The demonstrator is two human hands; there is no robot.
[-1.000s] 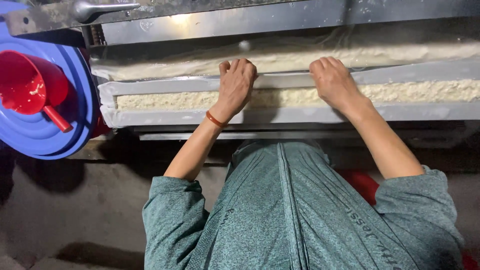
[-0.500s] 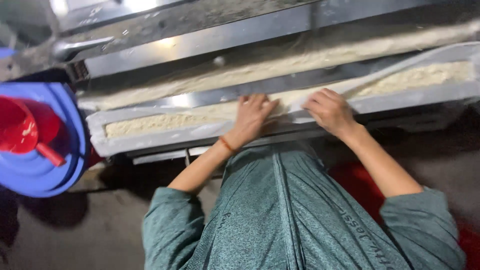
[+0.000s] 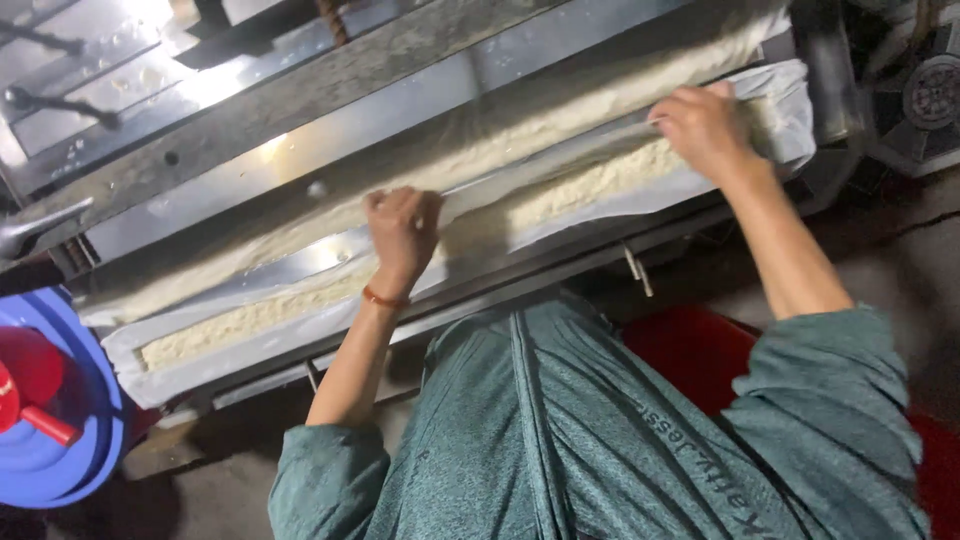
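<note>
Left hand [image 3: 402, 232], fingers curled, grips white cloth [image 3: 560, 205] mid-tray; right hand [image 3: 702, 128] pinches it near the tray's [image 3: 250, 370] right end. Cloth wraps pale curd [image 3: 255, 318] (crumbly). Blue tub [image 3: 55, 470] left.

So the long tray [image 3: 250, 345] of crumbly curd [image 3: 560, 195] runs across in front of the person, metal frame [image 3: 330, 120] behind it. Left hand [image 3: 402, 232] rests mid-tray, right hand [image 3: 705, 125] near its right end. Basin [image 3: 60, 470] sits far left, scoop [image 3: 30, 385] in it.

blue tub [image 3: 60, 470]: cut off by left edge at 8 o'clock | red scoop [image 3: 30, 390]: partly out of frame | left hand [image 3: 402, 235] fingertips: hidden over cloth fold | red item [image 3: 690, 350]: largely covered by teal shirt [image 3: 560, 430]
</note>
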